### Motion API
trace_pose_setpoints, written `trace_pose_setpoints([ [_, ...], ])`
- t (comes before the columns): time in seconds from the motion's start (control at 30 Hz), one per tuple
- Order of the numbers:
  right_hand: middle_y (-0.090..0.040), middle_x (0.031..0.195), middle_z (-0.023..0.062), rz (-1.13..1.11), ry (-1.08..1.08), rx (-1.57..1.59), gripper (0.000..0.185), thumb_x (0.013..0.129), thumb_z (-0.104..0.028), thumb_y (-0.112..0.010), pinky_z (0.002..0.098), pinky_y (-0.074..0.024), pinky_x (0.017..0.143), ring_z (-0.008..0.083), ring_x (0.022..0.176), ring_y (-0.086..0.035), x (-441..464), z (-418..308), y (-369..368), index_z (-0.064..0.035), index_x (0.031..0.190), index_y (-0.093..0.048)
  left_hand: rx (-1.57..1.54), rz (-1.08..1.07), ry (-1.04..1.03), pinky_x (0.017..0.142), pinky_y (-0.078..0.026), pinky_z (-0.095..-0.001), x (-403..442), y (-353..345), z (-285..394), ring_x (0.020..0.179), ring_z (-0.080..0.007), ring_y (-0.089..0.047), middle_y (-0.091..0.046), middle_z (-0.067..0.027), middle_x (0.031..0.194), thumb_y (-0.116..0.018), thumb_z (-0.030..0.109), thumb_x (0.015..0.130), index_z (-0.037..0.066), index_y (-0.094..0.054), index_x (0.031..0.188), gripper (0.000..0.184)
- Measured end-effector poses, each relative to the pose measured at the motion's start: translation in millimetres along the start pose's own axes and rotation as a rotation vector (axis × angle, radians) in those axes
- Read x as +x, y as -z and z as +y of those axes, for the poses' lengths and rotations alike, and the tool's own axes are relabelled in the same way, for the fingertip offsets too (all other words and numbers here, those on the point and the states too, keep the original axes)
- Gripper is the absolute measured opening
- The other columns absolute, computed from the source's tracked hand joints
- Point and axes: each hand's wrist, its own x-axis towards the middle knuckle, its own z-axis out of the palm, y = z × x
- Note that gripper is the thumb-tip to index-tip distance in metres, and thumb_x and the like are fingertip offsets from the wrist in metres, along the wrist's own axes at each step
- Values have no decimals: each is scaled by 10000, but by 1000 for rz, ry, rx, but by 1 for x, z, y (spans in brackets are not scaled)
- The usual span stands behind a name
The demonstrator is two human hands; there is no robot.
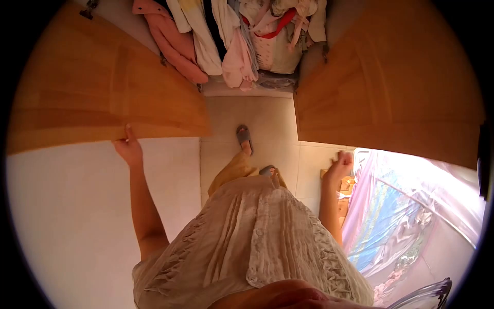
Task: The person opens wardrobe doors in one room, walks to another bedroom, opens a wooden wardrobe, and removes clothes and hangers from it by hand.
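Note:
A wooden wardrobe stands open, with its left door (pixel 103 87) and right door (pixel 386 87) swung outward. My left hand (pixel 129 147) grips the lower edge of the left door, its thumb on the front face. Close below the edge of the right door is my right hand (pixel 341 164), raised with its fingers curled in; nothing shows in it. Between the doors hang clothes, among them a pink coat (pixel 167 44), white garments (pixel 206 46), a pale pink piece (pixel 237 62) and a cream garment with a red band (pixel 275 49).
A tiled floor (pixel 249 110) lies below the wardrobe, with my slippered foot (pixel 244 135) on it. To the left is a white wall or panel (pixel 103 221). At the right are a small wooden piece of furniture (pixel 343 206) and sheer, bright curtains (pixel 391 206).

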Motion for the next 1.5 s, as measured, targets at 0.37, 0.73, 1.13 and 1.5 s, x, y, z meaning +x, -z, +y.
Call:
trace_pose_setpoints([
  [0.37,-630,835,79,-1258,-110,-354,172,893,-148,-615,277,-510,695,160,743,-619,0,36,-200,-30,980,-526,246,202,262,881,-472,-359,-18,-17,-89,1057,-245,-523,-452,-167,1271,-601,77,907,-52,-362,1278,460],
  [0.73,-645,905,149,-1194,693,-846,471,862,-265,-644,411,-498,749,315,842,-629,136,38,-477,-95,1266,-469,-89,-882,622,843,-469,-309,-98,-238,-127,947,-173,-583,-592,-84,1010,-643,161,875,35,-475,1276,453],
  [1.13,-609,1121,154,-977,1315,-688,505,850,-420,-639,359,-448,892,267,1033,-574,380,-120,-639,-73,1205,-551,-152,-568,-195,835,-471,-428,11,-580,6,1007,-380,-556,-575,-223,1072,-606,138,835,-20,-524,1174,383],
  [1.5,-532,1257,114,-1284,1723,-758,525,884,-427,-610,341,-369,998,246,1141,-496,376,-124,-633,-105,1286,-511,354,-642,-92,1019,-283,-553,91,-682,76,1312,-394,-266,-295,-254,1408,-710,641,654,-94,-271,1369,1115],
])
